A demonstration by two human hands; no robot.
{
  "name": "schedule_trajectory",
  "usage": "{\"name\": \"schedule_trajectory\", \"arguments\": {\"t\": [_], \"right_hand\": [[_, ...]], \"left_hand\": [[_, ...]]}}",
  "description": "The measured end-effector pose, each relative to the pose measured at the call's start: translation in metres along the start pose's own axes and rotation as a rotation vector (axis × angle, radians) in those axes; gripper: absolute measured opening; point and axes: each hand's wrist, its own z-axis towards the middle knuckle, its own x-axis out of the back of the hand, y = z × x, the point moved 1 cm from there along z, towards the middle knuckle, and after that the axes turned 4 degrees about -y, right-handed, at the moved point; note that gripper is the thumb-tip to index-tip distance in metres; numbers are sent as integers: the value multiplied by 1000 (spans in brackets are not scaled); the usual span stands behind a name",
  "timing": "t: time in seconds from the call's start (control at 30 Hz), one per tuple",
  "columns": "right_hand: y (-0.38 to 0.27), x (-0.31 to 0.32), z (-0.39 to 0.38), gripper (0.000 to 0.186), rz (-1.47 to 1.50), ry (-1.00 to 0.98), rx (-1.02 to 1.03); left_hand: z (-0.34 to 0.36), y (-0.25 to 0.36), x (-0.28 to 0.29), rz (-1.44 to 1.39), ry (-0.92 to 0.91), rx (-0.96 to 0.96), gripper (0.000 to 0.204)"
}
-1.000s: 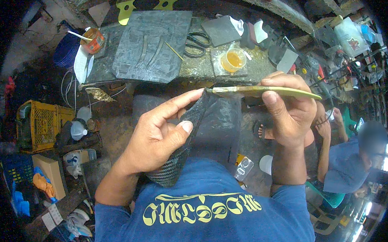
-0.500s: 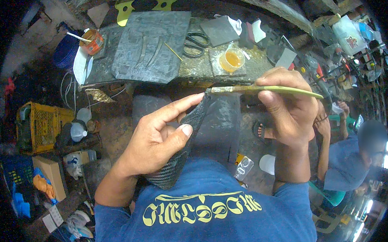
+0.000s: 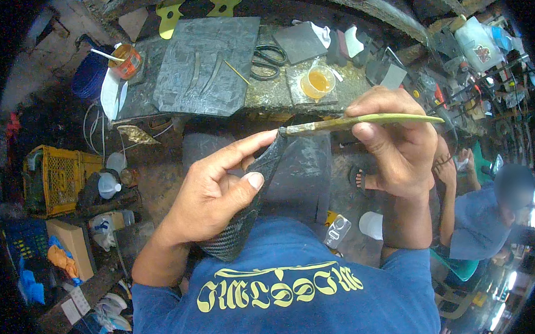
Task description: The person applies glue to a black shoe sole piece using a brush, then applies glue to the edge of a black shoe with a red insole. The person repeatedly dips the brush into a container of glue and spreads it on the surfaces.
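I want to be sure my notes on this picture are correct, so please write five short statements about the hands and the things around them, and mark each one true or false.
1. The right hand holds a brush with a light green handle. True.
2. The left hand holds the black scissors. False: it holds a dark textured piece; the scissors lie on the bench.
3. The brush tip is at the upper end of the dark textured piece. True.
4. The cup of amber liquid is on the floor. False: it is up on the bench.
5. The yellow crate is on the person's left. True.
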Motion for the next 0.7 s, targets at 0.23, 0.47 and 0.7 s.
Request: {"name": "schedule_trajectory", "arguments": {"t": [0.23,0.47,0.7], "right_hand": [[0,2,0,17,-58,-7,17],[4,1,-2,16,-13,10,17],[0,3,-4,18,32,44,-9]], "left_hand": [[0,2,0,-64,14,77,47],[2,-4,-3,-199,30,37,40],[-1,-5,-1,-225,36,95,40]]}}
